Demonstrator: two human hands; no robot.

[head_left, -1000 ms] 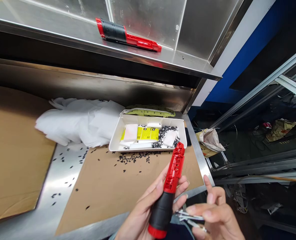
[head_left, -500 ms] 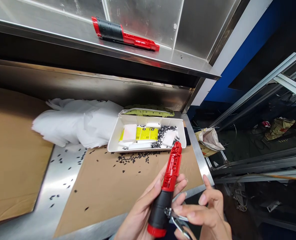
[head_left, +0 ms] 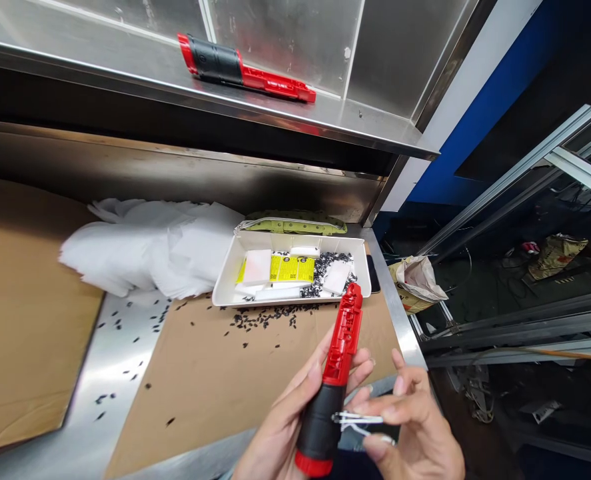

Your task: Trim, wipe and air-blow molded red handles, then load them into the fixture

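My left hand (head_left: 295,413) is wrapped round a red and black plastic tool handle (head_left: 332,380), held upright over the bench's front edge with the red end pointing away. My right hand (head_left: 415,427) pinches a small bent metal clip (head_left: 358,421) between thumb and fingers, its tip touching the handle's black grip. A second red and black handle (head_left: 242,67) lies on the steel shelf (head_left: 365,127) above.
A white tray (head_left: 225,283) with yellow labels, white pads and small black parts sits at the back of the bench. Black parts are scattered over the cardboard sheet (head_left: 215,380). White foam sheets (head_left: 145,247) are piled at the left. Right of the bench lie metal rails and a crumpled bag (head_left: 418,280).
My right hand has brought the metal clip up and leftward against the black grip. The handle has stayed nearly where it was in my left hand.
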